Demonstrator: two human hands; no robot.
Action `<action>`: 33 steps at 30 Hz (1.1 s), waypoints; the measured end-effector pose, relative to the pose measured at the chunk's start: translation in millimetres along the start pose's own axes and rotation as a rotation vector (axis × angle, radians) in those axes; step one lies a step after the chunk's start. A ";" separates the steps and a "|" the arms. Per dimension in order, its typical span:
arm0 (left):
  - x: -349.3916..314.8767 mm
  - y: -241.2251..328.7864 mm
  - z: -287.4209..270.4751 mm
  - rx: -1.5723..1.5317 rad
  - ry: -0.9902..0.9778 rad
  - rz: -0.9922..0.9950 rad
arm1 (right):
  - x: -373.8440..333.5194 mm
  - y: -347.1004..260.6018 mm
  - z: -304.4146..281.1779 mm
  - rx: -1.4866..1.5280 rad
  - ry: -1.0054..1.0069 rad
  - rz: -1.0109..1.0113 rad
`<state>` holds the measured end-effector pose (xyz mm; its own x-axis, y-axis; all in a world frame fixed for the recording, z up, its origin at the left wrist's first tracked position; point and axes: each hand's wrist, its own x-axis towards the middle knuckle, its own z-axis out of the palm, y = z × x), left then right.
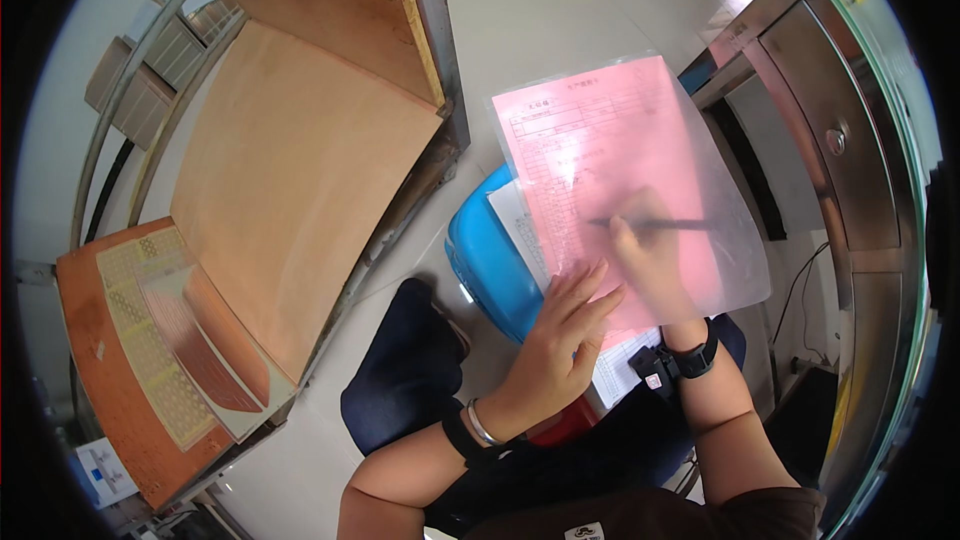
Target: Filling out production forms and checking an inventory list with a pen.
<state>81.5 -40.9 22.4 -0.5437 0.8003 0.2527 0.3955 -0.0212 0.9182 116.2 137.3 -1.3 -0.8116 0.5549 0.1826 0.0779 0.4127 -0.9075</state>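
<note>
Pink paper (590, 155) in a clear sleeve (738, 265) overlaps white papers (513, 220) and a blue plastic object (488, 265). Through the sleeve's haze the right hand (645, 245) shows blurred, fingers closed on a dark pen (685, 225). The left hand (555, 350), fingers slightly apart, rests at the paper's lower left edge. Leftward stands a plywood bench (300, 160), an orange board (115, 370) at its lower left; rightward, a steel desk (835, 90) flanks the sleeve.

Cloudy plastic (738, 275) blurs the right hand (645, 240) and pen (688, 225), while the pink form (610, 130) partly hides white paper (515, 220).
</note>
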 end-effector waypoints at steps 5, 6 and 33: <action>-5.4 2.2 0.7 -0.266 0.105 -0.070 | 0.4 0.5 3.8 0.123 -0.007 -0.038; -9.8 5.3 -0.8 -0.371 0.199 -0.201 | 0.6 -1.1 3.9 0.124 -0.004 -0.035; -13.5 -8.7 -1.7 -0.777 0.424 -0.287 | 3.1 -6.9 1.3 -0.014 -0.030 0.010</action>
<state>84.1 -52.5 11.5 -0.8296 0.5545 -0.0658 -0.3192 -0.3742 0.8707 112.4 135.2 5.1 -0.8279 0.5369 0.1621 0.0940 0.4178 -0.9037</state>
